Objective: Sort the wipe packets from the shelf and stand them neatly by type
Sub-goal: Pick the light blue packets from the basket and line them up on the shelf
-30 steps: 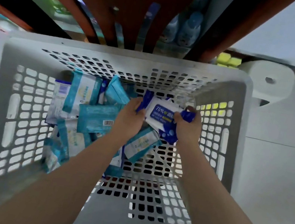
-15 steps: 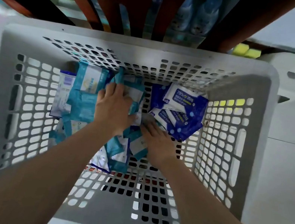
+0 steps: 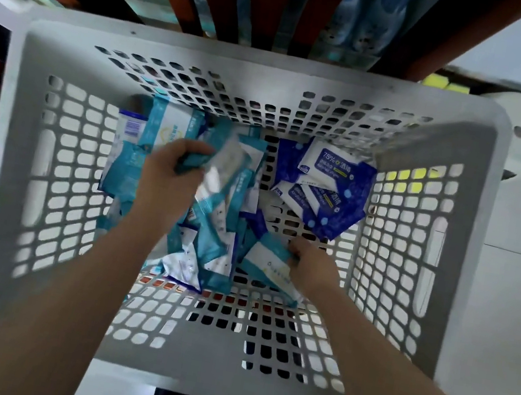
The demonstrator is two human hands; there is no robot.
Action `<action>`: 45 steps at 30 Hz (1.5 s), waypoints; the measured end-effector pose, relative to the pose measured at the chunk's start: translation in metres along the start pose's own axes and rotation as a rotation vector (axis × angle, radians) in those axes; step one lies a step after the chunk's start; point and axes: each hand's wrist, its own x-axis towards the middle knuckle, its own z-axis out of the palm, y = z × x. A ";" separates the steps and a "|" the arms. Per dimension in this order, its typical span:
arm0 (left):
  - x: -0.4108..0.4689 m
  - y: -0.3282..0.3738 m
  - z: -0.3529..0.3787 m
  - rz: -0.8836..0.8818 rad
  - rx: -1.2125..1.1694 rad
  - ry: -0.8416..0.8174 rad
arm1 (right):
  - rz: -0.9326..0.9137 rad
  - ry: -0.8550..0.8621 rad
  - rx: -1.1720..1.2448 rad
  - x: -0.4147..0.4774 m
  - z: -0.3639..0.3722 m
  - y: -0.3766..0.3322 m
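We work inside a large grey perforated basket [image 3: 269, 63], largest thing in view. A loose heap of teal packets [image 3: 209, 244] fills its left and middle; the dark blue packets [image 3: 323, 187] lie gathered at the far right. Our left hand [image 3: 168, 177] has its fingers closed on a blurred teal packet; our right hand [image 3: 313, 266] pinches the edge of another. We should lift each clear, keep teal left, and stand them upright.

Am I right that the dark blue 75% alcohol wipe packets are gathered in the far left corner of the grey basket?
Not quite: the dark blue packets sit in the far right corner of the grey basket, as the head view shows; the teal packets fill the left.
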 end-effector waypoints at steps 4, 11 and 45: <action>-0.036 -0.005 0.018 -0.317 -0.178 -0.464 | 0.125 0.044 -0.018 -0.001 -0.009 0.014; -0.051 -0.059 0.062 -0.398 0.057 -0.689 | 0.194 0.126 -0.119 -0.004 -0.023 0.029; -0.017 -0.053 -0.062 0.192 1.082 -0.410 | -0.671 0.489 0.203 -0.019 -0.009 -0.098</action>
